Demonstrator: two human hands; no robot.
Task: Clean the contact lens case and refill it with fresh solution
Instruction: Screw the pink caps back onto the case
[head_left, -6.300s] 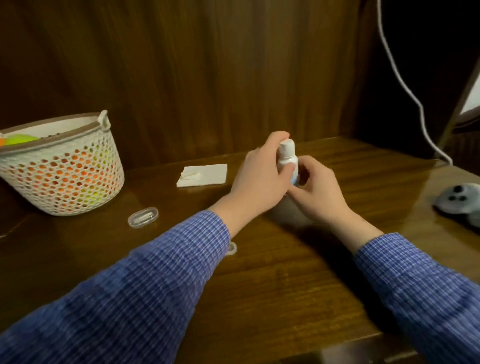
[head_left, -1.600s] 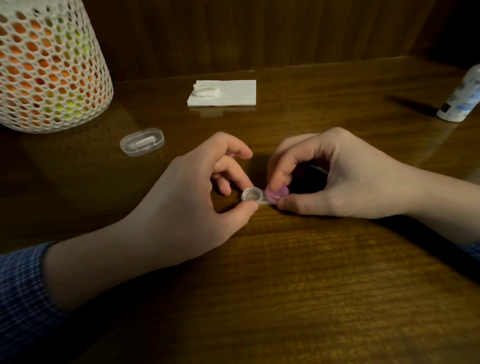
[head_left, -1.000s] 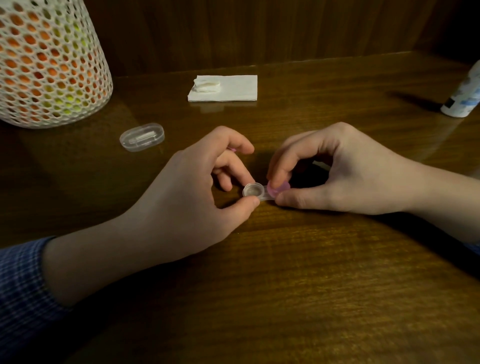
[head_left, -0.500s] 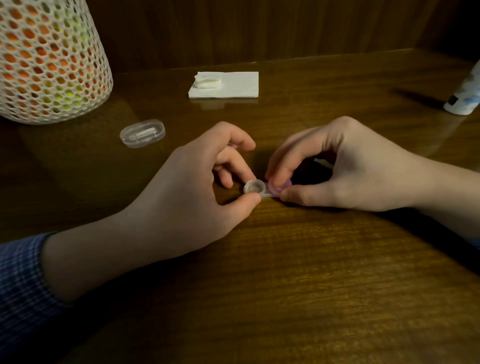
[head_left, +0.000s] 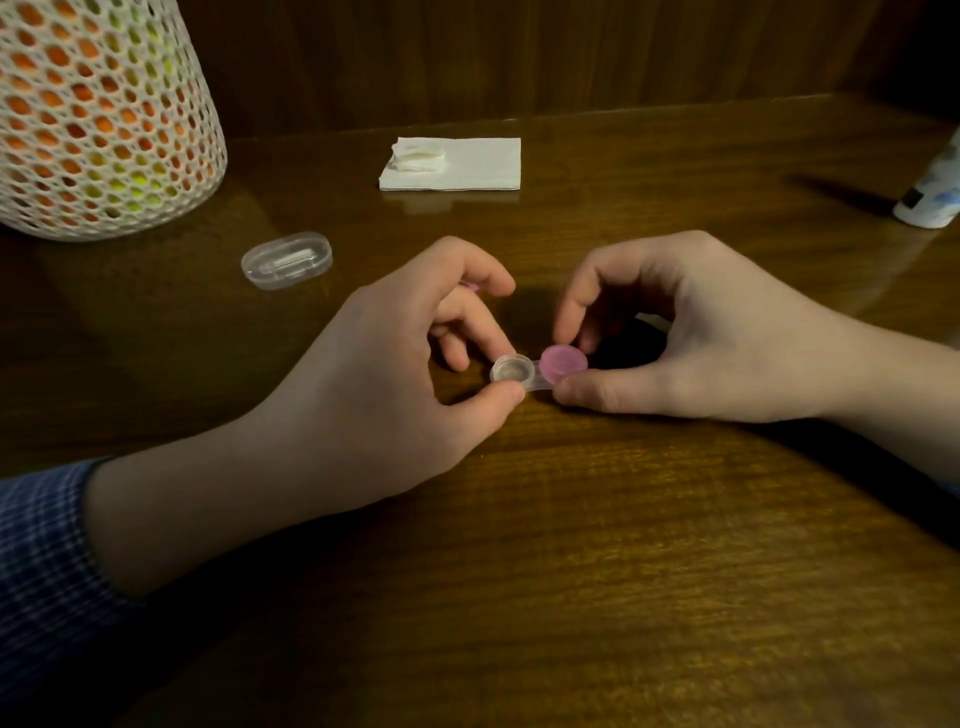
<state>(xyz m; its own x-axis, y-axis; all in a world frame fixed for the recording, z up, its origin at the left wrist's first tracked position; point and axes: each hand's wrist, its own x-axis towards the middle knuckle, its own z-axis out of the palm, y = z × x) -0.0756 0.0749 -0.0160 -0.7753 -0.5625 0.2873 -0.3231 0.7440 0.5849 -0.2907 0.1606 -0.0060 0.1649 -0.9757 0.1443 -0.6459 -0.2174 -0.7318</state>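
**lensnerd:** Wood-grain desk (head_left: 571, 571) nearest the camera, and right past that bare stretch sits the contact lens case (head_left: 537, 370), flat on the wood. Its long axis runs side to side, so each hand gets its own end. The left hand (head_left: 384, 384) pinches the left well (head_left: 511, 370), thumb on the near rim and a finger on the far rim. That well looks uncapped, and whether there's liquid in it I can't tell.

**dropcount:** And the other end?

**lensnerd:** The right hand (head_left: 691, 338) has thumb and fingertips curled round the pink cap (head_left: 563, 362) on the right well. My guess is the person's twisting it, on or off I couldn't say. Something pink pokes out behind the left fingers, maybe the other cap, too hidden to call.

**dropcount:** So whatever's next hangs on that left-right layout?

**lensnerd:** I'd say so. The left hand braces the case while the right one turns the cap, both equally close.

**dropcount:** Where's the solution?

**lensnerd:** The bottle (head_left: 932, 195) stands well off to the case's right and farther back, nearer the right hand. A clear oval box (head_left: 287, 260) lies back-left of the case, a white napkin (head_left: 457, 163) with a small pad straight behind, and a mesh basket (head_left: 98, 119) far back-left.
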